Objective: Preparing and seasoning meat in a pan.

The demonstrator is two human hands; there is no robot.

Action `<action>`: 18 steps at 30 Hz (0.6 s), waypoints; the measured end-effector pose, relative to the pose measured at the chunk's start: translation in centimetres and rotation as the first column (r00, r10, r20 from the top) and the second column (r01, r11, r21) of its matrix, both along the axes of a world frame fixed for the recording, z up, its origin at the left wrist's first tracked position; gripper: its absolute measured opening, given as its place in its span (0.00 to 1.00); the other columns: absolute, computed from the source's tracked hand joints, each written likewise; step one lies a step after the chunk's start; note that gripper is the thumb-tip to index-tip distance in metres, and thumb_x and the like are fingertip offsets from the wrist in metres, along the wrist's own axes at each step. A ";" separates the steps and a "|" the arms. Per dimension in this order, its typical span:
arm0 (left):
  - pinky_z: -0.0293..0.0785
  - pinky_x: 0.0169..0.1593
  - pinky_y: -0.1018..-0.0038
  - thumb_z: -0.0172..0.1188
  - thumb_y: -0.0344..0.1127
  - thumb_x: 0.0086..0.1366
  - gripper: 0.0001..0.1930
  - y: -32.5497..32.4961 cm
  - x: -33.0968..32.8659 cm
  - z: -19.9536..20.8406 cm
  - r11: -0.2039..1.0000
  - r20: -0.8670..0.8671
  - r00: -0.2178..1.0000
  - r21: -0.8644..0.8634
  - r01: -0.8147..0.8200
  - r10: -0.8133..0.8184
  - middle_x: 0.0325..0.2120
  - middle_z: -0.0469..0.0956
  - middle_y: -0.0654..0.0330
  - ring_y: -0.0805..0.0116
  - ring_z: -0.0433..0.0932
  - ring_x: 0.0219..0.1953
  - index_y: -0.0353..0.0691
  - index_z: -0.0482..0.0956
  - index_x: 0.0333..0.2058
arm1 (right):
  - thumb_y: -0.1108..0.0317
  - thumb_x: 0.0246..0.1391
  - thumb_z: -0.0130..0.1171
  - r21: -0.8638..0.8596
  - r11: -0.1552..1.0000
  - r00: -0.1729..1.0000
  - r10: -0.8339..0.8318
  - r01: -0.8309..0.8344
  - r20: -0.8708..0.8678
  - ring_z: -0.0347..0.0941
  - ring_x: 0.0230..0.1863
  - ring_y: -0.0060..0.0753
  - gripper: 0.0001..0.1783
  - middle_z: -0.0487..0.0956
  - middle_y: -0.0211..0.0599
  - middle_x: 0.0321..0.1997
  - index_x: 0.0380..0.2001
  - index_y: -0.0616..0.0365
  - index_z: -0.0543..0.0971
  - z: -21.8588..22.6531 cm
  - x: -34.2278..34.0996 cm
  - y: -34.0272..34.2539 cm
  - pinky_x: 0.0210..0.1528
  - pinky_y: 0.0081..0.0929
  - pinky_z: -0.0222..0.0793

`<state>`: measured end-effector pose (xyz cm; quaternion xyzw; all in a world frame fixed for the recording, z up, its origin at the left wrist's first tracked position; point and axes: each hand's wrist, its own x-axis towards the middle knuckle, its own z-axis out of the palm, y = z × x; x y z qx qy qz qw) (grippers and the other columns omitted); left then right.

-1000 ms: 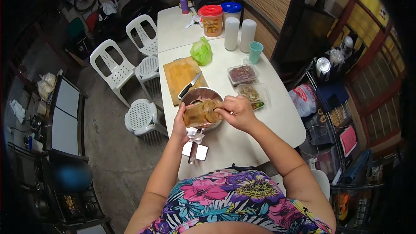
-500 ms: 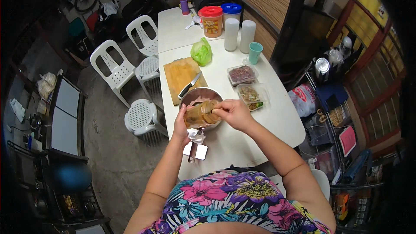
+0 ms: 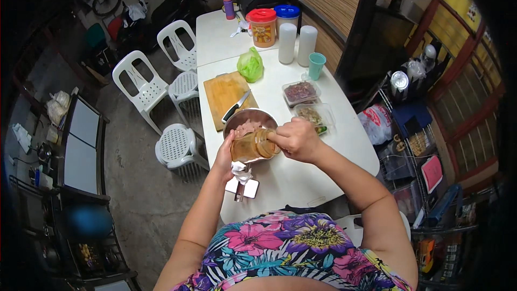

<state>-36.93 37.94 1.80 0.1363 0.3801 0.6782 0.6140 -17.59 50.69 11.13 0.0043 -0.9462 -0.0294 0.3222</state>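
My left hand (image 3: 222, 157) is wrapped around a clear jar (image 3: 246, 146) with a brownish tint, tipped on its side so its mouth points right. At that mouth my right hand (image 3: 298, 139) has its fingers closed together; what they pinch is hidden. Both hands are over a metal pot (image 3: 232, 124) that holds pale pink pieces like raw meat (image 3: 249, 127). The jar covers the pot's near part. A metal strip like a handle (image 3: 239, 191) and a crumpled white piece (image 3: 242, 171) show just below the jar.
Left of the pot's far rim, a knife (image 3: 236, 106) lies on a wooden cutting board (image 3: 221, 91). Lettuce-like greens in a bag (image 3: 250, 66) sit beyond. On the right are tubs of chopped food (image 3: 300, 92) and a green cup (image 3: 316, 66). White chairs (image 3: 141, 83) line the left side.
My right hand has moved a little right and turned, its back now higher beside the jar's mouth. The jar has shifted slightly, and more of the pink pieces show.
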 end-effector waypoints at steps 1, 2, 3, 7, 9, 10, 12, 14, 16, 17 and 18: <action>0.71 0.52 0.70 0.41 0.51 0.69 0.24 0.1 0.0 -0.1 1.000 -0.002 1.000 0.002 0.003 -0.003 0.49 0.73 0.57 0.65 0.74 0.49 0.39 0.67 0.54 | 0.68 0.36 0.61 -0.105 0.995 0.999 0.007 -0.003 0.039 0.73 0.24 0.31 0.09 0.73 0.27 0.20 0.27 0.51 0.78 -0.6 -0.2 0.0 0.25 0.31 0.63; 0.71 0.52 0.70 0.41 0.51 0.69 0.24 0.2 -0.1 -0.1 1.000 -0.019 1.000 0.001 -0.019 0.019 0.49 0.73 0.57 0.65 0.74 0.49 0.39 0.67 0.53 | 0.68 0.38 0.61 -0.208 0.978 0.997 0.018 -0.002 0.076 0.74 0.24 0.34 0.08 0.74 0.30 0.21 0.27 0.52 0.78 -1.2 -0.3 0.1 0.26 0.33 0.65; 0.71 0.52 0.71 0.41 0.51 0.69 0.23 0.1 -0.2 -0.2 0.999 -0.036 0.998 -0.001 -0.045 0.045 0.48 0.74 0.58 0.66 0.75 0.48 0.39 0.67 0.53 | 0.68 0.38 0.61 -0.208 0.978 0.997 0.018 -0.003 0.074 0.74 0.24 0.34 0.08 0.74 0.30 0.21 0.27 0.52 0.78 -2.1 -0.5 0.0 0.26 0.33 0.65; 0.71 0.51 0.71 0.42 0.50 0.69 0.22 -0.2 0.0 0.5 0.996 -0.149 0.987 -0.062 -0.069 0.059 0.46 0.75 0.58 0.67 0.75 0.47 0.40 0.68 0.51 | 0.66 0.46 0.61 -0.603 0.783 0.988 -0.099 0.153 0.122 0.74 0.25 0.41 0.07 0.76 0.38 0.22 0.28 0.56 0.80 -3.8 -0.5 0.0 0.29 0.35 0.69; 0.73 0.48 0.67 0.42 0.50 0.68 0.22 0.1 0.2 0.0 0.989 -0.116 0.986 -0.065 -0.130 0.122 0.40 0.77 0.54 0.62 0.78 0.42 0.36 0.72 0.45 | 0.66 0.46 0.60 -0.655 0.725 0.976 -0.134 0.213 0.170 0.74 0.26 0.43 0.08 0.77 0.40 0.24 0.29 0.57 0.81 -3.6 -0.5 -0.2 0.29 0.35 0.70; 0.73 0.48 0.67 0.42 0.50 0.68 0.22 0.0 0.1 0.0 0.989 -0.116 0.985 -0.065 -0.133 0.125 0.40 0.77 0.54 0.62 0.78 0.42 0.36 0.72 0.45 | 0.65 0.46 0.60 -0.581 0.791 0.982 -0.157 0.189 0.106 0.75 0.25 0.43 0.08 0.78 0.41 0.24 0.29 0.57 0.81 -3.1 -0.5 -0.4 0.29 0.35 0.70; 0.73 0.47 0.68 0.42 0.50 0.68 0.22 0.0 -0.1 0.2 0.988 -0.137 0.982 -0.059 -0.142 0.133 0.39 0.78 0.54 0.62 0.78 0.41 0.36 0.72 0.44 | 0.65 0.47 0.60 -0.500 0.849 0.984 -0.174 0.170 0.040 0.75 0.24 0.42 0.08 0.78 0.42 0.25 0.29 0.58 0.81 -3.0 -0.4 -0.5 0.29 0.34 0.70; 0.73 0.47 0.68 0.42 0.50 0.68 0.22 0.0 0.3 0.3 0.986 -0.151 0.978 -0.057 -0.156 0.146 0.38 0.78 0.55 0.63 0.78 0.41 0.36 0.72 0.43 | 0.65 0.46 0.61 -0.449 0.872 0.979 -0.146 0.196 0.143 0.74 0.22 0.37 0.08 0.79 0.42 0.24 0.28 0.59 0.81 -3.5 -0.2 -0.3 0.27 0.30 0.69; 0.73 0.47 0.68 0.42 0.50 0.68 0.21 -0.2 0.3 0.3 0.983 -0.167 0.972 -0.055 -0.174 0.163 0.38 0.78 0.55 0.63 0.78 0.40 0.37 0.72 0.42 | 0.64 0.45 0.61 -0.620 0.739 0.961 -0.150 0.264 0.231 0.75 0.23 0.39 0.09 0.79 0.42 0.23 0.28 0.59 0.82 -3.5 -0.4 -0.5 0.29 0.32 0.70; 0.73 0.46 0.68 0.42 0.49 0.69 0.20 -0.3 0.1 0.2 0.985 -0.183 0.971 -0.045 -0.165 0.154 0.37 0.77 0.55 0.63 0.78 0.40 0.37 0.72 0.42 | 0.63 0.44 0.61 -0.753 0.567 0.939 -0.133 0.335 0.317 0.75 0.24 0.41 0.10 0.79 0.42 0.22 0.28 0.58 0.82 -3.5 -0.5 -0.6 0.30 0.33 0.70; 0.73 0.46 0.68 0.42 0.49 0.69 0.19 -0.4 0.1 0.0 0.987 -0.199 0.969 -0.035 -0.155 0.145 0.37 0.77 0.55 0.64 0.78 0.39 0.38 0.72 0.41 | 0.63 0.44 0.61 -0.753 0.567 0.939 -0.133 0.335 0.317 0.75 0.24 0.41 0.10 0.79 0.42 0.22 0.28 0.58 0.82 -3.9 -0.4 -0.5 0.30 0.33 0.70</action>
